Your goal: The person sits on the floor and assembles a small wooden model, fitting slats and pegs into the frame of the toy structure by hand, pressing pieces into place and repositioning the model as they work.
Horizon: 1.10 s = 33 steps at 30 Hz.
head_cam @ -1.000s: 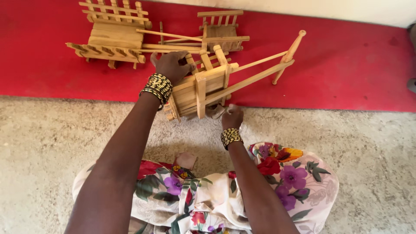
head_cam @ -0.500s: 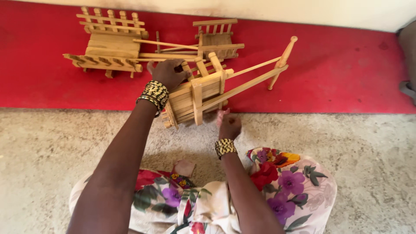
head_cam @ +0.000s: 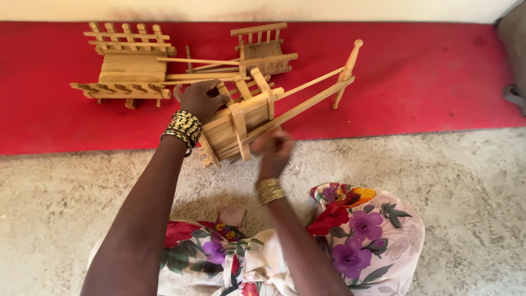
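Held above the floor, tilted: pale slatted wooden toy cart, long shafts pointing up-right toward the red carpet. Left hand fingers clamped on its upper edge. Right hand beneath, blurred; fingers' state unclear. Second wooden cart behind.

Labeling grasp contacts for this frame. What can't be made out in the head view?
- Right hand: motion-blurred, so finger contact with the tilted wooden cart is unclear.
- Left hand: fingertips hidden behind the cart's frame.
- Cart underside: faces away from the camera, partly covered by both hands.
- Smaller cart: lower part hidden behind crossing poles.
- Dark object: cut off by the right edge.
- Small item by the knee: too small to identify.
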Each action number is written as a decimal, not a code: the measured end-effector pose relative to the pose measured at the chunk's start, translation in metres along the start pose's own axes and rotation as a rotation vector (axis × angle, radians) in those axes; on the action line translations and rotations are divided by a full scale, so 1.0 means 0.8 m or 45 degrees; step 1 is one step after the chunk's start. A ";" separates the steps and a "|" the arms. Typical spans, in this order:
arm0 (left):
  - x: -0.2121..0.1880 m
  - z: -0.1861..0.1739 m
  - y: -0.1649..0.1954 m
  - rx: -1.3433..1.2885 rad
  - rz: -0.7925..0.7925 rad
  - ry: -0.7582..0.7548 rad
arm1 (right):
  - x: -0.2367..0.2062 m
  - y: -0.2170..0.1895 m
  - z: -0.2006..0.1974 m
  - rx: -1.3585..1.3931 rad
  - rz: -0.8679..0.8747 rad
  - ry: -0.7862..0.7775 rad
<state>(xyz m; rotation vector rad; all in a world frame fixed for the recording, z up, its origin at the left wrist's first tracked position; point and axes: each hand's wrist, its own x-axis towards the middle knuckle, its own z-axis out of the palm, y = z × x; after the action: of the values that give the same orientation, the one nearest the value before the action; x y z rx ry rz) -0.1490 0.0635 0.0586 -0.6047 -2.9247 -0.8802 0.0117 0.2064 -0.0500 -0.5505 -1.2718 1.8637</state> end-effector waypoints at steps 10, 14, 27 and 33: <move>0.002 0.002 -0.003 0.025 -0.054 -0.042 | 0.182 -0.043 0.001 -0.870 -0.845 -0.076; 0.002 0.004 -0.003 0.018 -0.045 -0.035 | 0.163 -0.038 0.011 -0.727 -0.681 -0.242; 0.003 0.011 -0.006 -0.020 -0.075 -0.071 | 0.330 -0.071 -0.028 -1.385 -0.637 -0.057; 0.007 0.012 -0.011 0.037 -0.012 -0.010 | 0.178 -0.044 0.007 -0.950 -0.506 -0.372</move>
<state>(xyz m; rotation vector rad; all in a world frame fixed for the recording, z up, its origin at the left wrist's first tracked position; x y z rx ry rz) -0.1566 0.0640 0.0463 -0.5942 -2.9444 -0.8368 -0.0635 0.3241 -0.0045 -0.3602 -2.1144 1.1304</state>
